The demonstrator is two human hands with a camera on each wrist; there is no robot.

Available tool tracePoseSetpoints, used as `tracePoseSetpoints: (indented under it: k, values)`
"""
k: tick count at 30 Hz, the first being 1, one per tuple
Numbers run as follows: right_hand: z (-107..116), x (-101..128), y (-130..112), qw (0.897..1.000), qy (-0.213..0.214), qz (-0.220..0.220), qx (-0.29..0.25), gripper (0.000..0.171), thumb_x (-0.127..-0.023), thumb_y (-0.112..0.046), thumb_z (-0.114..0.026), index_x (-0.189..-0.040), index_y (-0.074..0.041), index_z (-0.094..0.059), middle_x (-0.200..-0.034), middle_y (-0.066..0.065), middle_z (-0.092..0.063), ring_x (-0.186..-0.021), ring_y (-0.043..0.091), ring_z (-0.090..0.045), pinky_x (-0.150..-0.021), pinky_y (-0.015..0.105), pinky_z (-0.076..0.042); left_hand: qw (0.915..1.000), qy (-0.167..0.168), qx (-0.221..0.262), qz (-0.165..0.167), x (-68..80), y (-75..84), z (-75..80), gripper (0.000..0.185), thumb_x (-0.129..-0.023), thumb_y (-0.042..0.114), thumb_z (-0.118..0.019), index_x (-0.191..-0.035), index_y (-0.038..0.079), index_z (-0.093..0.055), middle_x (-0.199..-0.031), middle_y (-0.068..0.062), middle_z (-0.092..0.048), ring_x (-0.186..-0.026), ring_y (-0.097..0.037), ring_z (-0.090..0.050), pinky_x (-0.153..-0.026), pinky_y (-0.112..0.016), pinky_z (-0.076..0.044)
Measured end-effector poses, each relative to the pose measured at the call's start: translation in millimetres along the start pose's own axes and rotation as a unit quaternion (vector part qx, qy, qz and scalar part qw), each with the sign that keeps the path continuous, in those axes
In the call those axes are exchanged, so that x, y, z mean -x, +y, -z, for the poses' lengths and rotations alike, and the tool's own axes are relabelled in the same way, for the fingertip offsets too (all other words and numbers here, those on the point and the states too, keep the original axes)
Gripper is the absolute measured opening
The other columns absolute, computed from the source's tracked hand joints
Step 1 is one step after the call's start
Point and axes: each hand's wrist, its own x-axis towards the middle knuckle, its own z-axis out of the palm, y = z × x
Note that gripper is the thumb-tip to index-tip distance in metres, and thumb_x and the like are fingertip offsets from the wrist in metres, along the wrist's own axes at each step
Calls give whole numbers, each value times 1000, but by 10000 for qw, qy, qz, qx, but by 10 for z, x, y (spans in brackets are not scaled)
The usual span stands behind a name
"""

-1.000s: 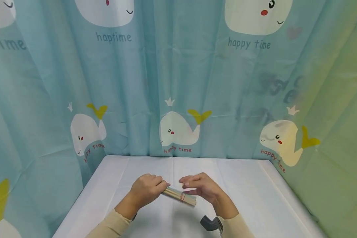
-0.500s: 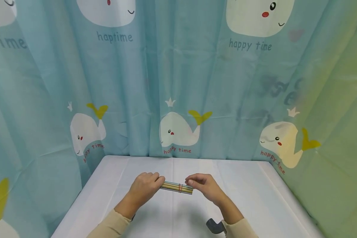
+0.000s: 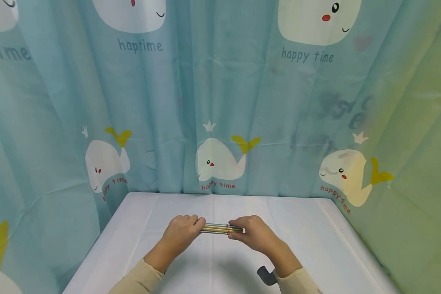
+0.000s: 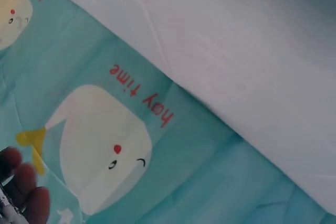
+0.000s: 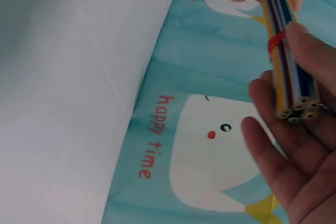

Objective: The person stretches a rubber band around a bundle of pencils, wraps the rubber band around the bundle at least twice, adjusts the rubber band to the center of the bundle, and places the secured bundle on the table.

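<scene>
We grip the pencils (image 3: pixel 220 229) level over the worktop (image 3: pixel 316 237), left hand (image 3: pixel 181 232) and right hand (image 3: pixel 255 234) fingers clamped on opposite ends, steadying the red band (image 5: pixel 276 41).

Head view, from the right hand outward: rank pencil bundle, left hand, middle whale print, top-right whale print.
1. pencil bundle: held in the right hand, just to its left.
2. left hand: holds the bundle's other end.
3. middle whale print: on the curtain behind the table.
4. top-right whale print: high on the curtain.
</scene>
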Motion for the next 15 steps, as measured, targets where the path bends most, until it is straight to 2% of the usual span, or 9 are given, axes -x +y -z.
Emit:
tracePoseSetpoints:
  k: [3, 6, 9, 11, 13, 15]
  values:
    - [-13, 11, 11, 9997, 249, -25, 86, 43, -84, -25, -76, -121, -4, -67, -103, -1, -72, -90, 6, -66, -81, 32, -53, 9997, 27, -118, 227, -5, -3, -4, 23, -78, 14, -75, -83, 11, -53, -62, 0, -47, -44, -13, -38, -42, -23, -22]
    - [-52, 17, 20, 9983, 536, 1, 216, 39, -83, -25, -77, -117, -8, -68, -103, -2, -72, -89, 6, -65, -79, 29, -53, 9982, 116, -281, 514, -29, -2, -18, 15, -82, 6, -64, -78, 9, -50, -60, -2, -43, -46, -16, -38, -43, -25, -21]
    - [-88, 27, 46, 9906, 976, 482, 833, 34, -78, -23, -82, -107, -10, -70, -99, -3, -71, -88, 8, -66, -76, 27, -53, 9962, 153, -406, 751, -71, 15, -27, 14, -86, 3, -52, -75, 10, -47, -60, -3, -39, -48, -18, -38, -45, -27, -20]
    - [-101, 28, 75, 9757, 1338, 952, 1451, 33, -75, -19, -84, -103, -9, -70, -97, -2, -70, -87, 10, -66, -76, 25, -53, 9951, 159, -456, 865, -99, 32, -32, 16, -89, 4, -45, -74, 10, -46, -59, -3, -35, -48, -19, -37, -47, -27, -18]
    - [-103, 22, 104, 9535, 1691, 1385, 2075, 32, -74, -17, -85, -101, -7, -71, -96, 1, -70, -88, 14, -66, -78, 26, -53, 9939, 229, -498, 956, -131, 54, -31, 19, -89, 3, -40, -72, 10, -45, -59, -2, -29, -47, -19, -35, -48, -26, -14]
    - [-99, 12, 130, 9360, 1934, 1671, 2420, 30, -73, -15, -85, -99, -5, -71, -94, 2, -69, -86, 16, -66, -78, 28, -53, 9932, 342, -520, 986, -168, 78, -24, 19, -87, 5, -36, -70, 10, -43, -60, 0, -23, -46, -18, -33, -50, -25, -11]
